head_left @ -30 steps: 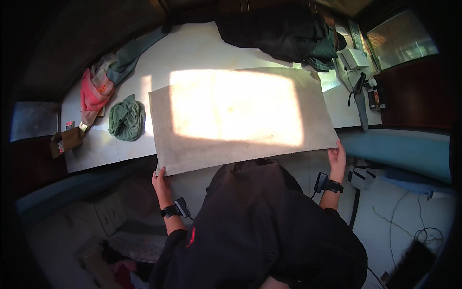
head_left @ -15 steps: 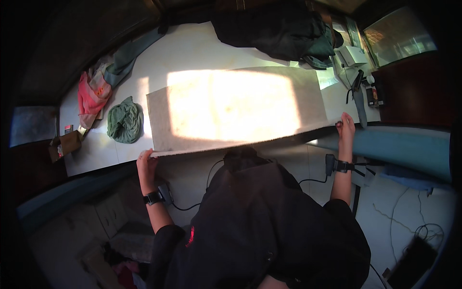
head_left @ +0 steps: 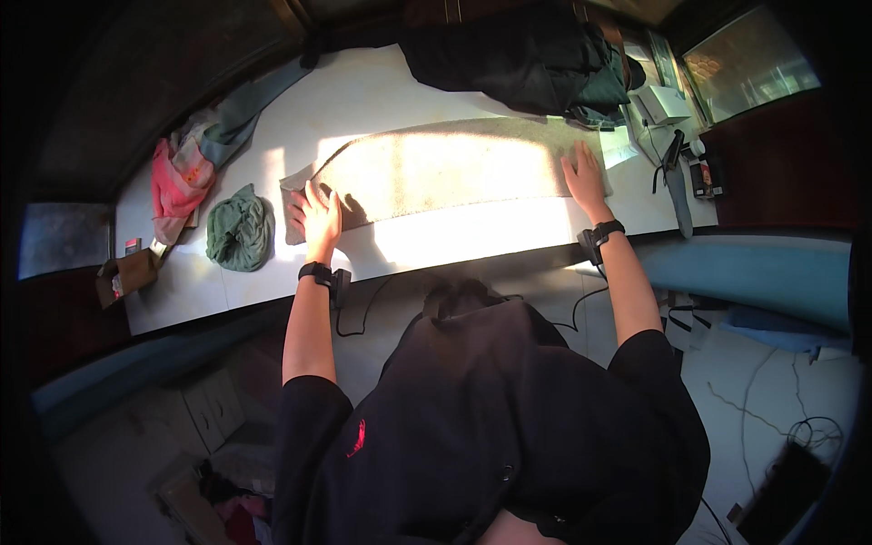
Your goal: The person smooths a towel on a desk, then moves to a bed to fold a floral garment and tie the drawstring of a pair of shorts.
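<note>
Both hands were flat and open on a long grey towel spread across the white desk, gripping nothing: left hand pressed its left end, right hand its right end. A crumpled green cloth sat just left of it.

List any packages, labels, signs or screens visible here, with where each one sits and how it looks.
Small cardboard box: off the table's left end, brown, open-topped, a small label on its side, too small to make out.
White boxy device: far right end of the white table, pale rectangular casing; whether it has a screen cannot be told.
Small dark item with red and white patches: right table edge, too small to identify.
No signs visible.
</note>
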